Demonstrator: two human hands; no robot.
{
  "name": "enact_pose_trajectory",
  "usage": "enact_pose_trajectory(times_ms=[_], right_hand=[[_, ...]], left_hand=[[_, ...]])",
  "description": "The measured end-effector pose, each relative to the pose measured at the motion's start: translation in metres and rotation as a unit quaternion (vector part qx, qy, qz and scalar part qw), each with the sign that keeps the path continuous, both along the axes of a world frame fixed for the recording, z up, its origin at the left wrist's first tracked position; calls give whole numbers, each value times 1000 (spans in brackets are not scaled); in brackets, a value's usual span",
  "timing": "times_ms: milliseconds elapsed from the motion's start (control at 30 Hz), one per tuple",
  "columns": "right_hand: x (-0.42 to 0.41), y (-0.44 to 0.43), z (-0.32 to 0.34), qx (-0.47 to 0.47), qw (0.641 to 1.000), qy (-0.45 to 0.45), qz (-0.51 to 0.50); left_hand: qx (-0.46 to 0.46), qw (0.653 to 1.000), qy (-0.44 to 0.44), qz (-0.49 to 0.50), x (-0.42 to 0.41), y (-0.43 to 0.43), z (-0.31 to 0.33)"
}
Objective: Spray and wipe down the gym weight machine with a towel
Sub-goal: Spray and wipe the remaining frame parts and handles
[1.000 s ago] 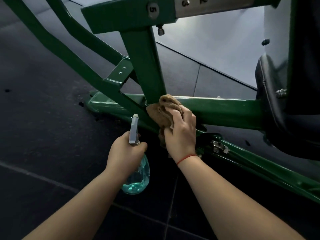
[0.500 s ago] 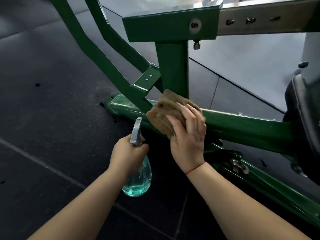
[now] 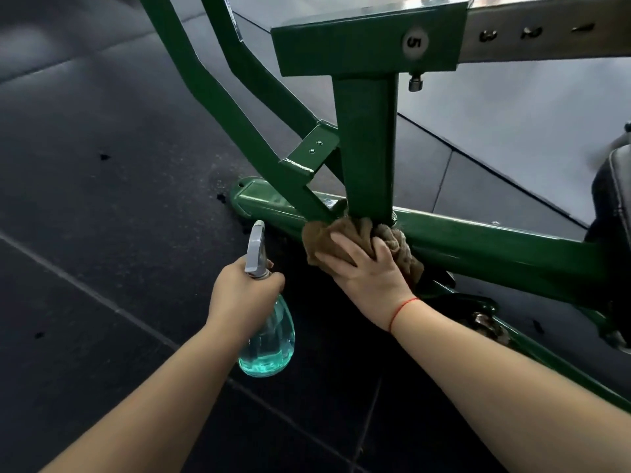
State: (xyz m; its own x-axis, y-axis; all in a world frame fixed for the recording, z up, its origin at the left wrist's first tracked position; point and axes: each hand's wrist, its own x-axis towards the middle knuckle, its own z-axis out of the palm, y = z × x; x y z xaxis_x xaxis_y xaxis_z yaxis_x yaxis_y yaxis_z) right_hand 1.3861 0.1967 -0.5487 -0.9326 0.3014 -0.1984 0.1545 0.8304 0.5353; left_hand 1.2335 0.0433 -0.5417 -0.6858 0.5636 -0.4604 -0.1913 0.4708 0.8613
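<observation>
The green weight machine frame (image 3: 367,145) fills the upper middle, its upright post meeting a low horizontal bar (image 3: 495,247). My right hand (image 3: 367,271) presses a crumpled brown towel (image 3: 319,237) against the foot of the post, where it joins the bar. My left hand (image 3: 242,295) grips the neck of a clear spray bottle (image 3: 268,343) with teal liquid and a grey trigger head, held upright just left of the towel and apart from the frame.
Dark rubber floor tiles (image 3: 85,216) spread to the left and below. A black padded seat (image 3: 611,199) sits at the right edge. A numbered metal adjustment rail (image 3: 546,32) runs overhead. A lower green bar (image 3: 546,363) slants under my right forearm.
My right hand slid the towel down the post to its base at the horizontal bar. The view shifted closer to the frame. My left hand stays on the bottle.
</observation>
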Motion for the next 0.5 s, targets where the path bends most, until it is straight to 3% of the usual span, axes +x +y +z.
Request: enact_pose_trajectory(times_ms=[67, 100, 233, 333, 500], right_hand=[[11, -3, 0, -45, 994, -83, -60], [13, -4, 1, -58, 993, -76, -72], [-1, -10, 6, -25, 994, 92, 48], [-45, -8, 21, -1, 984, 154, 90], [-75, 0, 12, -23, 999, 25, 14]], left_hand=[[7, 1000, -2, -5, 0, -2, 2], [8, 1000, -3, -7, -1, -3, 3], [13, 1000, 4, 0, -4, -7, 5], [14, 1000, 21, 4, -6, -6, 8], [11, 1000, 12, -14, 1, -6, 11]])
